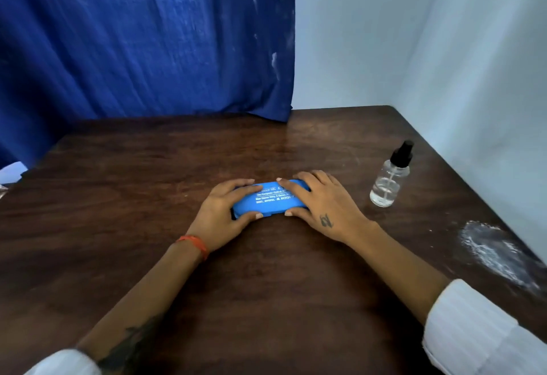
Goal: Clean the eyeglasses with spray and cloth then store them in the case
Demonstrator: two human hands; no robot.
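Note:
A blue eyeglass case [270, 201] with white lettering lies closed on the dark wooden table [207, 286], near its middle. My left hand [225, 214] grips the case's left end, fingers over the top and thumb at the near edge. My right hand [321, 206] holds the right end the same way. A clear spray bottle [389, 180] with a black nozzle stands upright to the right of the case, apart from my hands. No eyeglasses or cloth are visible.
A blue curtain [148, 40] hangs behind the table's far edge. Pale walls [444, 49] close off the back right and right side. A white powdery smear [497, 253] marks the table near its right edge.

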